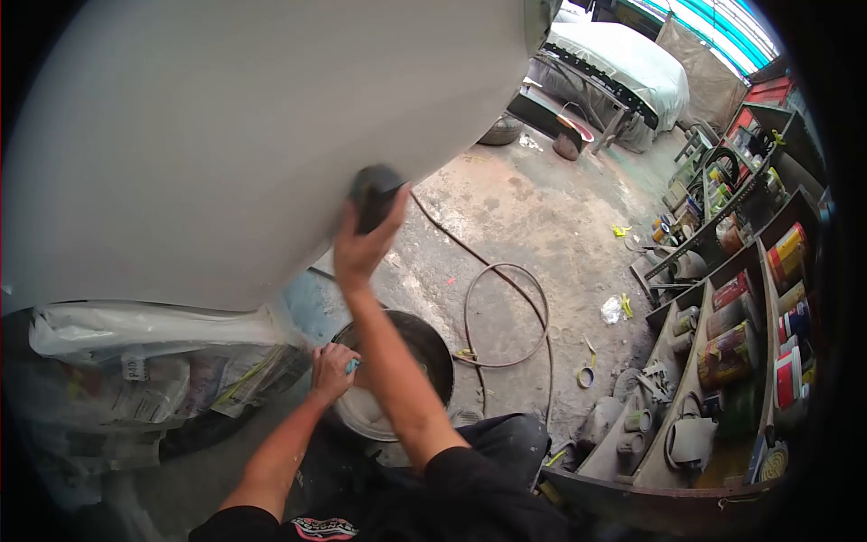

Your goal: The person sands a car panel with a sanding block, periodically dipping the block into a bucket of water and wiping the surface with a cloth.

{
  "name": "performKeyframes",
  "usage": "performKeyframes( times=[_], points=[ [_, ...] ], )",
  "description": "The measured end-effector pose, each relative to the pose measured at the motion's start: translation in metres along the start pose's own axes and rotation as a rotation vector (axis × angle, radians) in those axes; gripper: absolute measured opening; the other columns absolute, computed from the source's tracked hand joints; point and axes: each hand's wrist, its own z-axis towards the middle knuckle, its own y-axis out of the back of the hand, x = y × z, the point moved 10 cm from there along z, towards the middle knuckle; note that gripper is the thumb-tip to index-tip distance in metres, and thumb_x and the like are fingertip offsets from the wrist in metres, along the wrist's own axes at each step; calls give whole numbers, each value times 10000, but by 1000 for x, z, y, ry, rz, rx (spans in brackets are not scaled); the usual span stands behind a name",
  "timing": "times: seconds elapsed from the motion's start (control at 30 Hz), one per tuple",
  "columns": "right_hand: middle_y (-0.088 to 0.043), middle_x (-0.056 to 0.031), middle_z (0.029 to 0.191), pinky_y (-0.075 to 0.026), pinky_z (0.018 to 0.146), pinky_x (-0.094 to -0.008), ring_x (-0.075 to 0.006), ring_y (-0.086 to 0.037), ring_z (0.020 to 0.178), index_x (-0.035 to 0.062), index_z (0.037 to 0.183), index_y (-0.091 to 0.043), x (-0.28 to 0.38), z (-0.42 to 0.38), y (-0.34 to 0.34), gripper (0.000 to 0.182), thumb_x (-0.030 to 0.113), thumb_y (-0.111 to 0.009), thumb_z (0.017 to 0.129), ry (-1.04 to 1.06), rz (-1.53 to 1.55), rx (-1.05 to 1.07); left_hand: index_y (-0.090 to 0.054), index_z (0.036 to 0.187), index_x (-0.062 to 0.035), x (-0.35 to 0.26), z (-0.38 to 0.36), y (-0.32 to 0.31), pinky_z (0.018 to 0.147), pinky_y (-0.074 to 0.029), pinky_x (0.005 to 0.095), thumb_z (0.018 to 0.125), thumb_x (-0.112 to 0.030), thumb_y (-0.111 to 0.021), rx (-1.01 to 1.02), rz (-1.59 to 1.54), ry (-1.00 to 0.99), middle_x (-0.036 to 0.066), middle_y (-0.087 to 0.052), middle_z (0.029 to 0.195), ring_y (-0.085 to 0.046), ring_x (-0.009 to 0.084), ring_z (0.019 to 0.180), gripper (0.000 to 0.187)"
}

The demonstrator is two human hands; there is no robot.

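My right hand [363, 237] is raised and grips a dark sanding block [373, 194], pressed flat against the lower edge of a large grey primed car panel [226, 135]. My left hand [332, 370] is lower, closed around a small light-blue object [352, 366] that is mostly hidden in my fingers. It hovers at the rim of a dark round basin [424, 339] on the floor under the panel.
Masking paper and plastic [144, 361] cover the wheel area at left. A hose [506, 312] coils on the stained concrete floor. Metal shelves [722, 361] full of paint cans stand at right. A covered car [623, 59] is parked at the back.
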Motion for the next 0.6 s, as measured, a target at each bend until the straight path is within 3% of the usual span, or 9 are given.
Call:
performKeyframes(
  times=[0.03,0.1,0.17,0.27,0.33,0.4,0.5,0.53,0.6],
  points=[
    [-445,-283,1474,-424,1109,-486,-405,-501,1337,-10,1569,-229,-22,14,1,789,279,-685,994,-9,-19,-20,-690,949,-183,1,-1,-1,929,-379,435,734,-92,-766,7,-13,-3,0,-641,969,-588,238,1038,245],
    [-480,-261,1421,-484,1041,-470,-361,-566,1240,1,1573,-215,-102,73,12,787,328,-660,1012,-297,74,-108,-688,946,-182,2,2,-4,927,-380,435,731,-93,-768,8,-38,-2,0,-640,966,-588,238,1038,247],
    [-429,-281,1481,-479,1064,-463,-380,-570,1236,10,1578,-219,-175,87,8,756,369,-603,1035,-829,447,-140,-687,944,-182,2,1,-1,924,-381,434,728,-96,-770,7,-49,10,1,-639,965,-590,238,1038,247],
    [-427,-290,1478,-474,1069,-459,-394,-555,1253,-3,1580,-207,-149,58,7,770,363,-608,1034,-740,336,-109,-688,954,-180,-3,1,3,930,-381,443,728,-95,-766,5,-17,8,2,-638,967,-591,237,1046,253],
    [-407,-293,1497,-352,1175,-466,-411,-433,1395,-21,1580,-194,-69,-1,5,779,331,-618,1030,-396,13,-114,-688,962,-178,0,-1,2,946,-380,454,731,-93,-766,-19,-10,12,6,-639,975,-594,236,1051,257],
    [-330,-298,1550,-296,1202,-467,-418,-366,1442,-42,1575,-189,-37,-56,-4,810,341,-636,1019,-341,140,-48,-690,970,-177,-1,0,0,981,-374,471,741,-96,-764,-14,2,11,9,-638,980,-596,237,1058,254],
    [-331,-300,1541,-308,1193,-460,-410,-369,1438,-40,1571,-189,-81,-10,5,804,343,-634,1021,-467,128,-62,-697,983,-176,-2,-1,-1,1064,-350,506,764,-109,-762,45,20,18,14,-636,982,-598,237,1070,238],
    [-352,-287,1488,-359,1141,-454,-365,-433,1363,-38,1565,-180,-109,13,9,835,399,-634,1018,-366,64,-126,-701,988,-177,-1,-2,-4,1093,-334,520,772,-114,-761,63,25,33,15,-635,981,-599,237,1073,233],
    [-445,-240,1400,-484,1024,-402,-308,-520,1274,-4,1518,-232,-175,42,8,733,404,-603,1036,-480,186,-131,-707,1001,-179,3,2,-7,1127,-312,543,769,-106,-760,73,17,48,18,-641,980,-603,244,1083,249]
  ],
)
